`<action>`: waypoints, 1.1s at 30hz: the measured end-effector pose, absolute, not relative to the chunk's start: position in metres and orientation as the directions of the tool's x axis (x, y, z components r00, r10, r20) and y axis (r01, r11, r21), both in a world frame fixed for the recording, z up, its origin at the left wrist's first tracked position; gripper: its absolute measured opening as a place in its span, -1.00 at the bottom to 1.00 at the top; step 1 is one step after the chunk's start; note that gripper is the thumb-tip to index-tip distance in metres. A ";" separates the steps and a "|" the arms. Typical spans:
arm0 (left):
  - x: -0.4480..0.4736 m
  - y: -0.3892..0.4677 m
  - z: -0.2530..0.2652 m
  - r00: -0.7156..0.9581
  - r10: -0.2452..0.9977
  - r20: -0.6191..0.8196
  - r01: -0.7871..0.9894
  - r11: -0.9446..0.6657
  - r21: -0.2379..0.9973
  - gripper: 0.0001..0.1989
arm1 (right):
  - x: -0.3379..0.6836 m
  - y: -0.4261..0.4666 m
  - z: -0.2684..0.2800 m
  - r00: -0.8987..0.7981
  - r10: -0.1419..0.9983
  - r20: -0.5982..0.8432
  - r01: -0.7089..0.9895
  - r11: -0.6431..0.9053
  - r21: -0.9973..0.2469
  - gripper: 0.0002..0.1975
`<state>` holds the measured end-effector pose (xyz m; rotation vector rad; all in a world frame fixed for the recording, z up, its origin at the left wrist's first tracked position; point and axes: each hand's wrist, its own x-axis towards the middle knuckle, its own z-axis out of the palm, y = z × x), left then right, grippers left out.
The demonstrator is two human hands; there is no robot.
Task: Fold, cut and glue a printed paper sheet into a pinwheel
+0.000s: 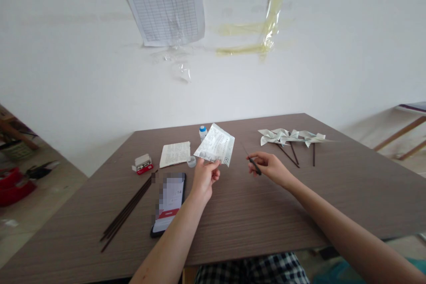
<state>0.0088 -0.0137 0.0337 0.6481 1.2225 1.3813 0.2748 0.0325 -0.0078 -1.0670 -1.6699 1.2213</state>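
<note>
My left hand (pixel 204 179) pinches a printed sheet of paper (pixel 218 142) by its lower edge, tilted up above the table. To its right, my right hand (pixel 268 167) is closed on scissors (pixel 254 165) with a black handle. Their thin blade points up and left, apart from the paper. Behind the sheet stands a small bottle (pixel 203 131) with a blue cap, partly hidden. A clear tape roll (pixel 191 162) sits just left of the sheet, beside a stack of printed paper (pixel 175 154).
Several paper pinwheels (pixel 289 136) on dark sticks lie at the back right of the table (pixel 239 226). On the left are a small red and white box (pixel 143 164), several dark sticks (pixel 128 211) and a phone (pixel 173 199). A printed chart (pixel 166 9) hangs on the wall.
</note>
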 end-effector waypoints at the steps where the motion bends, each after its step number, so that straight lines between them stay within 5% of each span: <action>1: 0.009 -0.014 0.034 -0.205 0.943 -0.262 -0.344 0.182 0.921 -0.54 | 0.278 0.038 -0.012 -0.250 0.953 0.169 0.206 0.223 -0.953 -0.44; 6: 0.008 -0.015 0.030 -0.091 0.955 -0.283 -0.233 0.256 0.938 -0.52 | 0.290 0.057 -0.026 0.030 0.932 0.361 0.374 0.325 -0.868 -0.58; 18: 0.003 -0.016 0.016 0.149 0.947 -0.283 -0.096 0.299 0.949 -0.40 | 0.285 0.055 -0.026 0.017 0.959 0.283 0.351 0.259 -0.900 -0.59; 33: 0.007 0.000 0.013 -0.227 0.966 -0.123 -0.010 0.124 0.992 -0.59 | 0.273 0.053 -0.029 -0.076 0.986 0.148 0.093 0.155 -0.983 -0.47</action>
